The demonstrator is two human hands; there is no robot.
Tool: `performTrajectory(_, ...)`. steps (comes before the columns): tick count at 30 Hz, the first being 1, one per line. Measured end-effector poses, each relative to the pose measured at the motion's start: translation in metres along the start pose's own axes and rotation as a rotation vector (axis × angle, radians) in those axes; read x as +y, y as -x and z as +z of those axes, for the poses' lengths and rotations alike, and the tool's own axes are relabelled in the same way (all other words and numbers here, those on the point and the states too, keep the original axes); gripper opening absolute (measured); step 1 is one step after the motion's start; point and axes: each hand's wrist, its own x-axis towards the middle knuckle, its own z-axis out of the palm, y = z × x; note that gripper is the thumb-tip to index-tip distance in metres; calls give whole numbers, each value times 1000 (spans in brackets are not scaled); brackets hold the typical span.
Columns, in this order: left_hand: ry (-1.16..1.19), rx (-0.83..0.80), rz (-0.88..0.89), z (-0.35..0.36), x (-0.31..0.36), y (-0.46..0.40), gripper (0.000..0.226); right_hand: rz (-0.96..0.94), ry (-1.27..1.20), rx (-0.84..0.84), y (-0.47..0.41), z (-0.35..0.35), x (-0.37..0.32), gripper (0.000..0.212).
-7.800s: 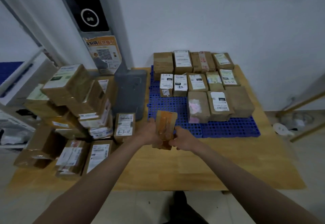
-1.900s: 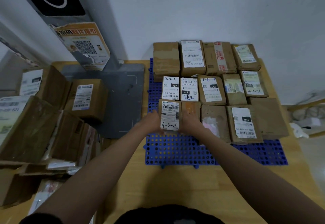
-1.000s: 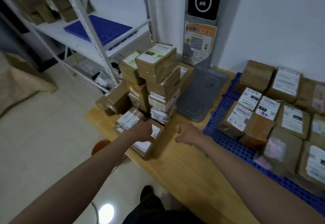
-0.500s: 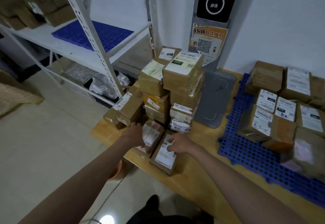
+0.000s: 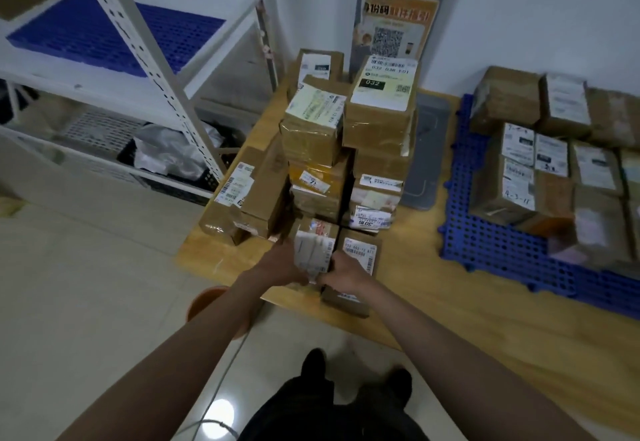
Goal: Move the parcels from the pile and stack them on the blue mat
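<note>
Left hand: left hand (image 5: 283, 262) is curling round the left side of a small parcel (image 5: 316, 250) at the foot of the pile, fingers wrapping its edge.
Right hand: right hand (image 5: 341, 272) is gripping the same small parcel from the right, thumb and fingers closing on its near corner; the exact finger placement is blurring out.
Small parcel: it is sitting between both hands, tilting up, its crumpled white label facing the camera, just in front of the pile (image 5: 346, 150).
Neighbouring parcel: a flat labelled box (image 5: 358, 257) is lying on the wooden table (image 5: 467, 302), touching the right hand's side of the held parcel.
Pile: taped brown boxes are standing in two tall columns near the table's left end, with lower boxes leaning at their left.
Blue mat: blue mat (image 5: 491, 243) is lying on the table to the right, well apart from the hands, carrying rows of parcels (image 5: 540, 170) along its far part.
Surroundings: a white metal shelf rack (image 5: 149, 70) is standing left of the table, and a grey scanner stand (image 5: 427, 156) is rising behind the pile.
</note>
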Motion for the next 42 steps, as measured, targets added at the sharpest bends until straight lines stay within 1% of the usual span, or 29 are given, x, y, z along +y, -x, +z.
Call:
performTrajectory(3,17,-29,7,-4,3,4,72,27,-50,12,9,-4,3,64)
performTrajectory(5,25,-52,14,-6,11,6,83,40,-77,21,20,-12,6,71)
performTrajectory(7,3,-103,25,-5,25,5,93,53,-49,31,32,-25,13,65)
performTrajectory(9,-69,-175,61,-2,46,4,86,84,-28,37,47,-40,23,55)
performTrajectory(11,-109,-236,139,5,70,2,79,111,-76,60,63,-56,36,58)
performTrajectory(15,-37,-384,216,25,120,-1,69,200,-153,115,100,-83,67,55)
performTrajectory(17,-72,-432,269,34,148,-2,66,230,-186,166,116,-95,84,52)
performTrajectory(19,-116,-447,304,45,177,-2,72,245,-221,224,131,-108,100,49)
performTrajectory(20,-133,-452,310,50,191,-4,71,249,-231,252,138,-114,108,44)
performTrajectory(21,-148,-450,321,56,204,-6,64,248,-238,276,144,-121,116,38)
performTrajectory(23,-179,-438,359,65,229,-8,47,250,-264,314,152,-137,132,39)
performTrajectory(25,-206,-429,415,74,253,-10,45,256,-284,344,157,-153,149,37)
performTrajectory(28,-250,-432,447,90,288,-17,49,278,-315,369,161,-178,177,48)
performTrajectory(31,-301,-445,461,112,328,-24,48,281,-356,383,168,-205,209,52)
performTrajectory(33,-330,-442,446,129,356,-28,48,280,-368,386,175,-225,231,55)
performTrajectory(36,-364,-442,422,160,398,-35,56,280,-392,399,188,-253,267,56)
performTrajectory(38,-394,-451,446,181,428,-41,54,276,-401,411,199,-272,293,50)
performTrajectory(40,-432,-451,532,203,455,-46,48,276,-419,422,211,-290,320,40)
performTrajectory(42,-460,-456,594,227,481,-53,44,288,-451,442,221,-306,348,35)
